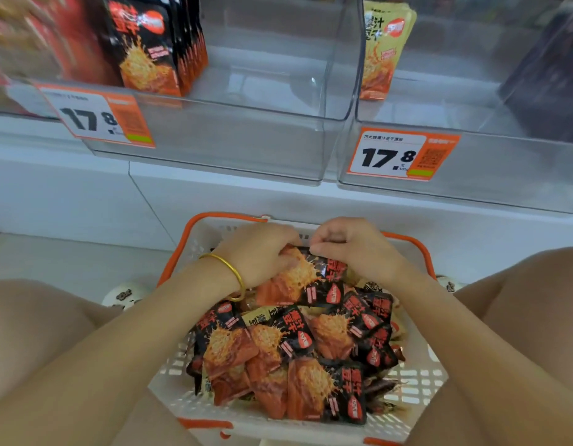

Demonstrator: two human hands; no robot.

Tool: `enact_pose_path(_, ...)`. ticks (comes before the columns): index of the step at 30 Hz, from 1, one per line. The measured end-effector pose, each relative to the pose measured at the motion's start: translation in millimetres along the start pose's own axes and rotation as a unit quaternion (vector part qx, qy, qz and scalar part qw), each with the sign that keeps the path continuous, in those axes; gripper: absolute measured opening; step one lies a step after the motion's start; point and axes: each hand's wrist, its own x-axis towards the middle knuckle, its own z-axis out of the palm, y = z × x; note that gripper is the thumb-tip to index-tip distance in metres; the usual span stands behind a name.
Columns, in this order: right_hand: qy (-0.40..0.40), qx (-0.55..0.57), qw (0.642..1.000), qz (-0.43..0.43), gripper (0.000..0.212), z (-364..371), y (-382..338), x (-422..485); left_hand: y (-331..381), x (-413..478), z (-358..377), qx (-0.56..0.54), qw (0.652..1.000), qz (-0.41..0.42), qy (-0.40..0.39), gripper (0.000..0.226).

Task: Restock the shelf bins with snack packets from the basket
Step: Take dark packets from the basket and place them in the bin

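I am reaching both hands into the white slotted plastic basket with the orange rim (423, 391) at the lower middle of the frame, where a heap of black-and-orange foil snack packets (310, 352) is lying loose. My left hand (262, 255), the one wearing the gold bangle (232, 273), is curling its fingers over the left edge of the top packet (298, 281) at the far end of the heap. My right hand (352, 249) is pinching that packet's upper edge with tightly bent fingers. Whether I am holding one packet or a small stack, I cannot tell. I am using both hands, I think, to square the packet so it will stand upright.

Above, the clear plastic bin (246, 146) in the upper middle is carrying a short row of matching black packets (153, 49) standing on edge at its left side. Most of its floor is showing bare, so that is probably where this one is going. The neighbouring clear bin (471, 181) at the upper right is holding yellow packets (383, 49), seemingly another flavour, so the black ones do not belong there.
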Motion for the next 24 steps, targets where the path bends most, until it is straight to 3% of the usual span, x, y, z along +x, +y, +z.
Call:
enact_pose_path(2, 0.021, 0.146, 0.987, 0.056, 0.004, 1, 1, 0, -6, -4, -15, -0.054, 0.998, -0.013, 0.017, 0.016)
enact_pose_path(4, -0.008, 0.356, 0.927, 0.119, 0.035, 0, 3, -2, -16, -10, -31, -0.142, 0.988, -0.029, 0.056, 0.006)
enact_pose_path(6, -0.065, 0.460, 0.878, 0.111, 0.066, 4, 2, -8, -25, -20, -47, -0.257, 0.960, -0.052, 0.099, 0.006)
enact_pose_path(10, -0.087, 0.505, 0.858, 0.041, 0.052, 25, -38, -15, -30, -44, -73, -0.401, 0.905, -0.068, 0.122, 0.013)
enact_pose_path(14, 0.006, 0.420, 0.907, -0.011, 0.025, 37, -104, -7, -35, -63, -95, -0.480, 0.857, -0.052, 0.177, 0.011)
enact_pose_path(16, 0.032, 0.363, 0.930, -0.052, 0.010, 32, -137, 6, -43, -68, -112, -0.476, 0.838, -0.047, 0.261, 0.014)
enact_pose_path(20, 0.082, 0.304, 0.943, -0.111, 0.007, 8, -199, 57, -67, -61, -145, -0.419, 0.730, -0.043, 0.538, 0.010)
enact_pose_path(21, 0.088, 0.281, 0.949, -0.114, 0.008, 3, -211, 76, -74, -56, -149, -0.343, 0.737, -0.054, 0.580, 0.010)
enact_pose_path(22, 0.089, 0.246, 0.959, -0.106, 0.009, 2, -220, 95, -83, -50, -151, -0.238, 0.768, -0.075, 0.590, 0.012)
enact_pose_path(24, 0.089, 0.140, 0.982, -0.086, 0.016, 7, -226, 137, -98, -40, -148, -0.045, 0.837, -0.117, 0.533, 0.023)
